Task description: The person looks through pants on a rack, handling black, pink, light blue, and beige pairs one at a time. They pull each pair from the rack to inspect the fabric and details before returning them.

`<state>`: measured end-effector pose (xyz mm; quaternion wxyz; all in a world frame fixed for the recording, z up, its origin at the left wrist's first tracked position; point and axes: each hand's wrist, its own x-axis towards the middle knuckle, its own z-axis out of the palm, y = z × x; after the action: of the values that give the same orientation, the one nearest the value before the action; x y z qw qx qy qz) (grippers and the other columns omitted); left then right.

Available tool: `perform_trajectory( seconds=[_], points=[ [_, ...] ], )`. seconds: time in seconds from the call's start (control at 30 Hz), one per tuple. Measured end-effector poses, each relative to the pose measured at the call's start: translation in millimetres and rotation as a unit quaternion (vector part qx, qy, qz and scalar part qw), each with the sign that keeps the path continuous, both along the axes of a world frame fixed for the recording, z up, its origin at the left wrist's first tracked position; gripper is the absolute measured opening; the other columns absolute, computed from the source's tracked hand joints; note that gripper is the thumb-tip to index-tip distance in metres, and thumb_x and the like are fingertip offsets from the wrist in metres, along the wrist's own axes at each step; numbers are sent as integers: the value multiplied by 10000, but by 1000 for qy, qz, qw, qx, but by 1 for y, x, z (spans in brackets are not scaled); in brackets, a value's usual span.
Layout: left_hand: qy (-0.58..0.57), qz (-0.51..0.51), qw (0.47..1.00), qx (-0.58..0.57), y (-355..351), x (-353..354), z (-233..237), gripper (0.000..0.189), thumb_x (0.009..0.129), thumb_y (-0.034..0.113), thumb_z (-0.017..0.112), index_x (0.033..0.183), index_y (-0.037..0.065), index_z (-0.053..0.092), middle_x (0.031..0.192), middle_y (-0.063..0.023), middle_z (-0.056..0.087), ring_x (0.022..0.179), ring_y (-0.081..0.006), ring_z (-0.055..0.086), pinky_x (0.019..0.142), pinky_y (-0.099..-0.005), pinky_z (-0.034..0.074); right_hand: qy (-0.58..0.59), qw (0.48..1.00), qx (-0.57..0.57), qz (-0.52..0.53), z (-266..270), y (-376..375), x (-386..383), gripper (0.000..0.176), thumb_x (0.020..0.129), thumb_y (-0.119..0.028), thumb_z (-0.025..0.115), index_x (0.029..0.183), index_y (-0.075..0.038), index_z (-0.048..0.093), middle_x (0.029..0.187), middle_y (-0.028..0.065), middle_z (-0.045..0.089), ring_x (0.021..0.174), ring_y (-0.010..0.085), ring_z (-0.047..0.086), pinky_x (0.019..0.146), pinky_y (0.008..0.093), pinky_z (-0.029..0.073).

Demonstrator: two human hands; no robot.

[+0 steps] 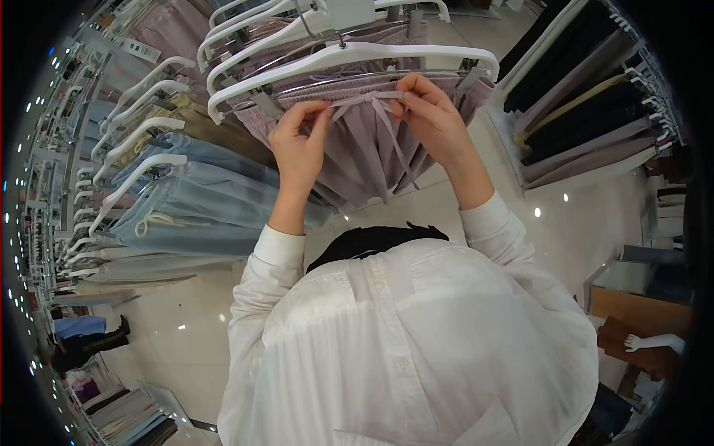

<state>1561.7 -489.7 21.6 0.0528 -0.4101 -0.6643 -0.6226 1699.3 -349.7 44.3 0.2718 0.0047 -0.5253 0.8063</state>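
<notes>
A pair of dusty mauve, gathered-waist trousers (357, 160) hangs clipped to a white plastic clip hanger (349, 53) at the front of a crowded rail, and both of the person's hands are raised to the elastic waistband just below that hanger. The left hand (301, 141), below the hanger's left half, pinches one end of the matching mauve fabric drawstring (372, 97) between thumb and forefinger, the other fingers curled in. The right hand (431, 115), below the hanger's right half, pinches the opposite end in the same way. Between the two hands the drawstring is drawn out flat across the waistband, with two tails hanging down the front of the fabric beneath the hanger's middle. By the look of it the bow is already formed and is being pulled out sideways; whether the knot is snug cannot be told, and the loops and tails look not yet evened. Left of the hanger hang pale blue drawstring trousers (193, 201); right of it, a rail of dark folded garments (587, 97).
</notes>
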Motion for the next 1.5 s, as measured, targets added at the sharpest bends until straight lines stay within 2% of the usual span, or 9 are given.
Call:
perform_trajectory(
  seconds=[0.33, 0.5, 0.6, 0.8, 0.93, 1.07, 1.13, 1.23, 1.5],
  points=[
    [-25, 22, 999, 27, -5, -6, -10, 83, 744, 38, 650, 812, -5, 631, 732, -65, 640, 645, -102, 591, 627, -221, 458, -113, 979, 162, -48, 11, 7, 14, 61, 837, -113, 518, 829, -54, 507, 641, -58, 398, 586, 39, 362, 535, 180, 290],
    [-35, 19, 999, 23, -8, -3, -8, 82, 746, 34, 650, 816, -6, 636, 740, -60, 641, 650, -91, 587, 630, -220, 459, -133, 681, 629, -351, 26, -5, 16, 85, 806, -127, 584, 847, -58, 554, 632, 39, 531, 601, 117, 494, 523, 257, 388],
    [-49, 9, 998, 25, -13, 1, -5, 93, 765, 9, 638, 854, -18, 632, 776, -51, 637, 702, -88, 583, 648, -203, 451, -81, 639, 663, -382, 24, 3, 14, 113, 778, -97, 606, 884, -68, 580, 699, 72, 577, 627, 157, 536, 543, 277, 418],
    [-96, -29, 991, 86, -24, 13, -4, 183, 769, -3, 628, 951, -13, 626, 909, -72, 628, 811, -116, 585, 737, -226, 451, -30, 887, 315, -337, 21, -3, 31, 200, 780, -50, 608, 975, -81, 578, 902, 42, 609, 771, 123, 580, 624, 228, 455],
    [-74, 76, 978, 178, -49, 12, -8, 369, 804, -56, 554, 1160, -12, 472, 1071, -95, 557, 928, -134, 534, 798, -223, 425, 42, 787, 311, -532, -3, 17, 77, 277, 820, -35, 561, 1089, -47, 496, 1028, 45, 547, 884, 105, 531, 734, 227, 439],
    [-42, 169, 970, 172, -80, -9, -12, 540, 800, -33, 552, 1277, 40, 309, 1172, -93, 434, 1029, -157, 428, 890, -279, 376, 51, 845, 191, -497, -22, 56, 85, 369, 827, -44, 559, 1174, -31, 434, 1060, 70, 515, 960, 116, 492, 823, 274, 405],
    [-136, 60, 978, 146, -72, -21, -24, 632, 729, 2, 654, 1267, 46, 326, 1182, -98, 429, 1064, -171, 430, 918, -299, 348, 13, 978, -101, -181, -64, 74, 76, 469, 828, -102, 582, 1236, 4, 376, 1108, 91, 500, 1031, 140, 461, 890, 303, 361],
    [-169, 8, 985, -16, -54, -39, -68, 404, 733, 88, 690, 1086, -4, 517, 943, -68, 592, 866, -119, 535, 770, -253, 425, -200, 905, 294, -233, -66, 43, 49, 491, 829, -168, 601, 1238, 13, 400, 1128, 65, 508, 1045, 143, 456, 903, 299, 348],
    [-173, 84, 981, -10, -82, -52, -107, 188, 773, 109, 616, 919, -9, 623, 769, -49, 648, 696, -88, 561, 623, -243, 440, -216, 892, 288, -274, -99, 107, 50, 347, 834, -186, 601, 1096, 34, 540, 1071, 99, 573, 975, 171, 526, 859, 265, 378]
  ],
)
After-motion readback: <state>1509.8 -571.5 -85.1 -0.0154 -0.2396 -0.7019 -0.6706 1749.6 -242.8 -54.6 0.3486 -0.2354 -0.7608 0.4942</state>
